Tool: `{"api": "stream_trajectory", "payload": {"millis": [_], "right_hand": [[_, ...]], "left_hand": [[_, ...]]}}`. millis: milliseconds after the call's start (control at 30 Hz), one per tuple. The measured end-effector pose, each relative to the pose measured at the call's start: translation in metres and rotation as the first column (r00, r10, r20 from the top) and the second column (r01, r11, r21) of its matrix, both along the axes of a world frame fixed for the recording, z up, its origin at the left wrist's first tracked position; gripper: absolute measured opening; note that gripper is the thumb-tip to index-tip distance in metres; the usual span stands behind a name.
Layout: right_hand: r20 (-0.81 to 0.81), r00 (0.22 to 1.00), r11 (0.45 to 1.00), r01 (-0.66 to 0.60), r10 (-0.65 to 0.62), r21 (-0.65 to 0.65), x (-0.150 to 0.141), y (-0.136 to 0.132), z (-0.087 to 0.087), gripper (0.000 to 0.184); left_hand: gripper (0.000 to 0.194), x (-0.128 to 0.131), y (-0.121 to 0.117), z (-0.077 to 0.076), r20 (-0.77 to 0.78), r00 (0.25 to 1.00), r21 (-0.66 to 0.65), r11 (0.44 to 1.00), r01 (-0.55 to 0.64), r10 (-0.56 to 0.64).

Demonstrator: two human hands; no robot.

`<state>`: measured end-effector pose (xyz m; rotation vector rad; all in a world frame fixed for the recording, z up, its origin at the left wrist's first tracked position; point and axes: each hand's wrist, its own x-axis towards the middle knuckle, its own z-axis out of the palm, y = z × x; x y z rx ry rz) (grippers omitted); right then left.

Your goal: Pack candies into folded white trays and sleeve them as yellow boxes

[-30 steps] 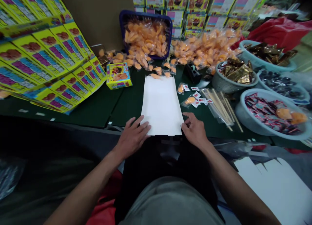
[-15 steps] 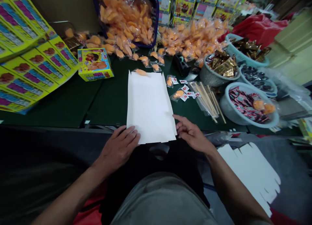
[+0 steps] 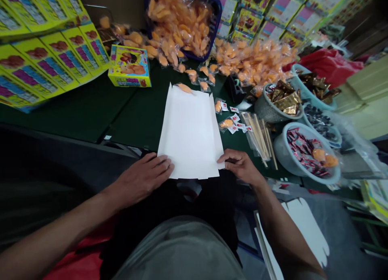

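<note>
A white flat cardboard blank (image 3: 190, 132) lies on the dark green table (image 3: 91, 110), its near edge over the table's front. My left hand (image 3: 144, 178) rests flat on the blank's near left corner with fingers stretched out. My right hand (image 3: 239, 165) curls its fingers around the blank's near right edge, pinching a side flap. One orange wrapped snack (image 3: 184, 88) sits at the blank's far edge.
A blue basket (image 3: 184, 21) and heap of orange wrapped snacks (image 3: 254, 61) stand behind. A yellow printed box (image 3: 130, 66) and flattened yellow cartons (image 3: 39, 61) lie left. Bowls of sweets (image 3: 306, 154), wooden sticks (image 3: 260, 134) and small sachets sit right. More white blanks (image 3: 306, 235) lie beside my right leg.
My right hand has gone from hovering with fingers apart to gripping the blank's right edge. My left hand stays on the near left corner. The view has shifted slightly.
</note>
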<state>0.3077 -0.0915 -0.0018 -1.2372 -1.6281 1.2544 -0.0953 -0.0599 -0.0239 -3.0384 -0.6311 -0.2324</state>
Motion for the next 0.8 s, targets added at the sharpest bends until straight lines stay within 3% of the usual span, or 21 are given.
{"api": "stream_trajectory", "payload": {"millis": [167, 267, 367, 567, 800], "right_hand": [[-0.045, 0.996, 0.996, 0.072, -0.074, -0.050, -0.002, -0.006, -0.008, 0.021], [0.064, 0.993, 0.995, 0.093, -0.095, 0.033, -0.011, -0.014, -0.007, 0.018], [0.191, 0.980, 0.991, 0.026, -0.051, 0.128, -0.016, -0.019, -0.005, 0.015], [0.132, 0.990, 0.994, -0.055, 0.043, 0.092, -0.012, -0.011, -0.001, 0.019], [0.087, 0.996, 0.997, 0.006, -0.012, 0.073, -0.013, -0.009, -0.007, 0.019]], "left_hand": [[0.045, 0.026, -0.014, 0.014, -0.013, 0.998, 0.082, 0.994, -0.067, 0.069], [0.054, 0.062, -0.028, 0.016, 0.009, 0.991, 0.161, 0.978, -0.135, 0.135], [0.058, 0.088, -0.035, 0.008, 0.059, 0.990, 0.154, 0.979, -0.137, 0.129], [0.061, 0.078, -0.024, -0.010, 0.099, 0.994, 0.059, 0.997, -0.042, 0.037], [0.063, 0.079, -0.024, -0.015, 0.159, 0.985, 0.034, 0.997, -0.074, 0.068]]}}
